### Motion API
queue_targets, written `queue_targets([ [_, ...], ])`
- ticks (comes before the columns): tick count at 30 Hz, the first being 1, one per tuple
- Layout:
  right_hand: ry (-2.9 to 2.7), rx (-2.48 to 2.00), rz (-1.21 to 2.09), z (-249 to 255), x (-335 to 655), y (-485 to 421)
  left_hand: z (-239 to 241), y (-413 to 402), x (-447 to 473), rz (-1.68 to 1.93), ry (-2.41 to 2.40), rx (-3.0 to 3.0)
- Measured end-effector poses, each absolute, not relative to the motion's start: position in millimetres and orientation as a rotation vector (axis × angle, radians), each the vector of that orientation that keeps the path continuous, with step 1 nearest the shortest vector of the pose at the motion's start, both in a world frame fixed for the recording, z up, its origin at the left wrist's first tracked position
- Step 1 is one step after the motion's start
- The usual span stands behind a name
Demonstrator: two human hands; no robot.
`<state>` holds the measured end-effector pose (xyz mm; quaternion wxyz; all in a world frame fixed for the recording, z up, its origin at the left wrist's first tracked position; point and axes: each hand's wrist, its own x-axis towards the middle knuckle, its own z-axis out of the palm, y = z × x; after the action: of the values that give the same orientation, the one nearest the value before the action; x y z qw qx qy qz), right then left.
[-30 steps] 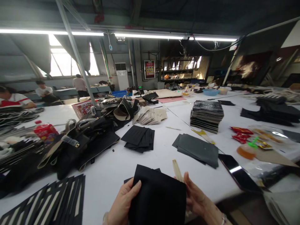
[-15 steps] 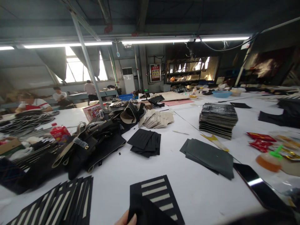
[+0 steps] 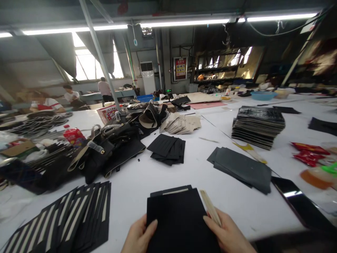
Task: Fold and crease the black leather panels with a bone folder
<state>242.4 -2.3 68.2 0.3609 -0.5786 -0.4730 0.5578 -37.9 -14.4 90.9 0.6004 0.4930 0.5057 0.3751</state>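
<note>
A plain black panel (image 3: pixel 176 218) lies in front of me, gripped at its left edge by my left hand (image 3: pixel 140 233), thumb on top. My right hand (image 3: pixel 228 232) pinches the panel's right edge and also holds a pale flat stick (image 3: pixel 210 207) that points up and away. Behind the panel shows the edge of another black piece (image 3: pixel 168 191) with a light strip. To the left lies a fanned pile of black panels with pale stripes (image 3: pixel 65 218). Farther off is a small stack of plain black panels (image 3: pixel 167 147).
Dark grey sheets (image 3: pixel 242 168) and a phone (image 3: pixel 300 200) lie to the right, with a tall stack of black pieces (image 3: pixel 258 126) behind. Black bag parts (image 3: pixel 105 151) heap up at the left. A bottle of amber liquid (image 3: pixel 317 177) stands at the far right. People sit and stand in the background.
The black panel, lifted and bent before, now lies flat over the striped piece. My right hand has come into view with the stick. The camera has tilted downward.
</note>
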Motion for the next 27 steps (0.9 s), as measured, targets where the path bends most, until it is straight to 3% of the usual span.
queue_targets([
  [7, -1.353, -1.607, 1.478, 56, 246, 51, 83, 22, -32, 0.776, 1.486, 1.322],
  [27, -1.728, -1.732, 1.244, 50, 243, 57, 59, 24, -42, 0.776, 1.663, 1.336],
])
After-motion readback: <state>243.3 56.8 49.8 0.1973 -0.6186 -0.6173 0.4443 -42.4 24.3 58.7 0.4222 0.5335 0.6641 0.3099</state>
